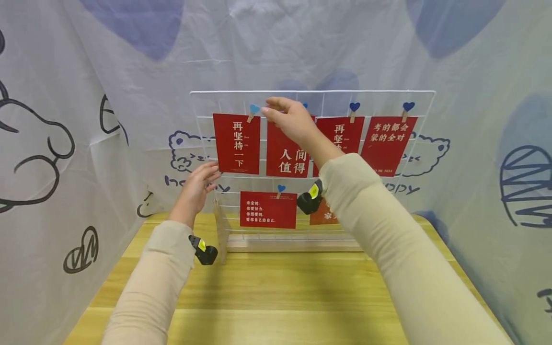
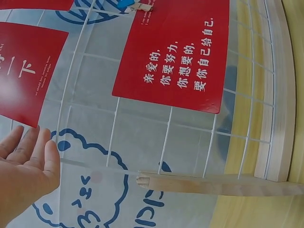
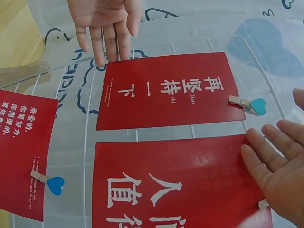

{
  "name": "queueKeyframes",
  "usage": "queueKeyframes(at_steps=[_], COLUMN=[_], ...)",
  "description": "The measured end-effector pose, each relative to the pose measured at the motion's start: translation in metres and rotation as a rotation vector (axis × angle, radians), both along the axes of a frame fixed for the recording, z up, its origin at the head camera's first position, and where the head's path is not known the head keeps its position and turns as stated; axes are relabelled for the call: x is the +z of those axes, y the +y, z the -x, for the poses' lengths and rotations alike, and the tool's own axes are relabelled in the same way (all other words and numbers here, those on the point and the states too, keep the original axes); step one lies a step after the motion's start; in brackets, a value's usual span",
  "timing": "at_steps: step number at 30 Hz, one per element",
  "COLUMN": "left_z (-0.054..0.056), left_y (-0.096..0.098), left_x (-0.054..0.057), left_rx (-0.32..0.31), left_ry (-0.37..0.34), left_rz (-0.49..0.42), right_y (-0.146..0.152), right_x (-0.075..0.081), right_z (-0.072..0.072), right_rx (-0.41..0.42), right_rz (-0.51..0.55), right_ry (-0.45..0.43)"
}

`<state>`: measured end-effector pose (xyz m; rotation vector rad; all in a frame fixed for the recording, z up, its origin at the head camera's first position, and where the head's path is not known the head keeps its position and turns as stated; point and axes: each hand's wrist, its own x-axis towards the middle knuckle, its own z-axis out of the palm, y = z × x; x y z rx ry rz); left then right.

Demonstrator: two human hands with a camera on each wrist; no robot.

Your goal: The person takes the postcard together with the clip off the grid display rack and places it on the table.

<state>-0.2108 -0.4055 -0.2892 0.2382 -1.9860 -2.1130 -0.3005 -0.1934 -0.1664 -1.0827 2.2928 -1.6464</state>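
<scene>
My left hand (image 1: 197, 184) is beside the lower left corner of a red card (image 1: 225, 148) with white characters, its fingers extended and nothing in its grasp. In the left wrist view its fingertips are right at the card's bottom edge. A wooden clothespin with a light blue heart (image 1: 254, 109) fastens that card to a white wire grid (image 1: 241, 91). My right hand (image 1: 293, 120) is raised in front of a second red card (image 1: 276, 165), covering part of it. In the right wrist view, its loosely extended fingers (image 3: 259, 164) overlap the second card's top edge, near the first card's clothespin.
Two more red cards (image 1: 390, 146) hang at the upper right by dark blue heart clothespins (image 1: 408, 106). Lower down hang another red card (image 1: 267, 211) and an orange-red card (image 1: 321, 218), partly hidden. The grid stands in a wooden base (image 1: 293, 246) on a wooden table (image 1: 276, 287) before a printed curtain.
</scene>
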Motion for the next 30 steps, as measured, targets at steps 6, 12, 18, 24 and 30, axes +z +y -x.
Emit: queueKeyframes(at_steps=[6, 12, 18, 24, 30], left_z=[0.0, 0.0, 0.002, 0.002, 0.002], left_y=[0.0, 0.0, 0.0, -0.002, -0.005], left_x=[-0.003, -0.004, -0.004, -0.005, -0.005], left_rx=[-0.015, -0.008, 0.007, -0.01, -0.005], left_ry=[0.013, 0.025, 0.027, 0.033, 0.041], left_rz=[-0.029, -0.04, -0.047, -0.06, -0.074], right_y=[-0.01, -0.017, -0.021, -0.025, -0.03], right_x=[-0.002, -0.002, 0.002, 0.006, 0.005], right_z=[0.004, 0.002, 0.001, 0.004, 0.005], right_rx=[-0.015, -0.033, -0.055, -0.066, -0.056], right_rz=[-0.064, -0.129, -0.212, -0.246, -0.187], right_ry=[0.035, 0.07, 0.084, 0.045, -0.018])
